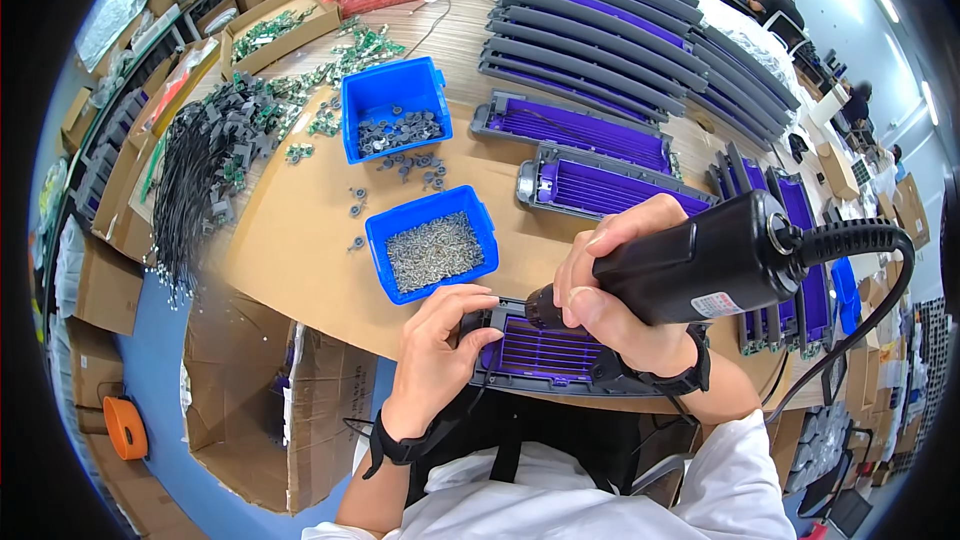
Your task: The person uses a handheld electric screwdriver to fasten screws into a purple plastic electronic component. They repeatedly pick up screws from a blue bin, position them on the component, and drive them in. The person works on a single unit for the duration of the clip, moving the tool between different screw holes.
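My right hand (622, 325) is wrapped round a black corded electric screwdriver (690, 265). The tool lies almost level, its nose over the left part of a grey housing with a purple slatted inside (545, 352) at the table's near edge. My left hand (430, 360) grips the left end of this housing between thumb and fingers. The screwdriver's tip and any screw under it are hidden. Just beyond my left hand stands a blue bin (378, 245) holding many small metal screws (435, 250). Farther back, another blue bin (390, 90) contains small dark grey round parts (400, 130).
Several grey-and-purple housings (590, 140) lie in rows at the back and right. Cables with grey connectors (195, 170) and green circuit boards (350, 55) cover the left. A cardboard box (235, 390) stands below the left table edge. The screwdriver's cable (895, 290) loops at right.
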Tool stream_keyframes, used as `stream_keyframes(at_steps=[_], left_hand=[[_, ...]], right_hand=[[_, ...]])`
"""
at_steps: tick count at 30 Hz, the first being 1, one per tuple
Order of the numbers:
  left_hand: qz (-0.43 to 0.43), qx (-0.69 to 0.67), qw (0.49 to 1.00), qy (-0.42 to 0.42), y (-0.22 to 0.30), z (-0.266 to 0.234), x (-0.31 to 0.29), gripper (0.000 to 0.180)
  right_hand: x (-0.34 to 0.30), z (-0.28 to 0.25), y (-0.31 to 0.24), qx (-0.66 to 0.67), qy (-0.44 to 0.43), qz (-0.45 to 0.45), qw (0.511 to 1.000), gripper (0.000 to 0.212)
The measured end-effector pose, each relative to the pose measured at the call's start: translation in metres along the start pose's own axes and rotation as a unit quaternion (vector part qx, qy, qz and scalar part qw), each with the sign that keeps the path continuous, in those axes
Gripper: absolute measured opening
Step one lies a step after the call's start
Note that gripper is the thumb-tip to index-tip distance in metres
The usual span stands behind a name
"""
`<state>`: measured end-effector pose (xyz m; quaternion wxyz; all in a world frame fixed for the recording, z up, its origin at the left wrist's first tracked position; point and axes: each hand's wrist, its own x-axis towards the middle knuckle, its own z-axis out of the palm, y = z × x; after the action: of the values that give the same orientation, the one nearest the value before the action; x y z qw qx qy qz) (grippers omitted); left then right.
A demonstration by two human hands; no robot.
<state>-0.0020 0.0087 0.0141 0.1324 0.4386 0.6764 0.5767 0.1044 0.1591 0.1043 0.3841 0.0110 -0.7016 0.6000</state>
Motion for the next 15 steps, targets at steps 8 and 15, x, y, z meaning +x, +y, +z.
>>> stream_keyframes(at_steps=[8,15], left_hand=[[-0.012,-0.014,1.000,-0.022,-0.001,-0.002,0.002,0.034],[-0.027,-0.023,0.999,-0.025,-0.005,-0.003,0.001,0.035]], right_hand=[[0.007,-0.003,0.007,0.079,-0.049,0.031,0.995,0.032],[0.020,0.000,0.003,0.065,-0.143,0.048,0.986,0.034]])
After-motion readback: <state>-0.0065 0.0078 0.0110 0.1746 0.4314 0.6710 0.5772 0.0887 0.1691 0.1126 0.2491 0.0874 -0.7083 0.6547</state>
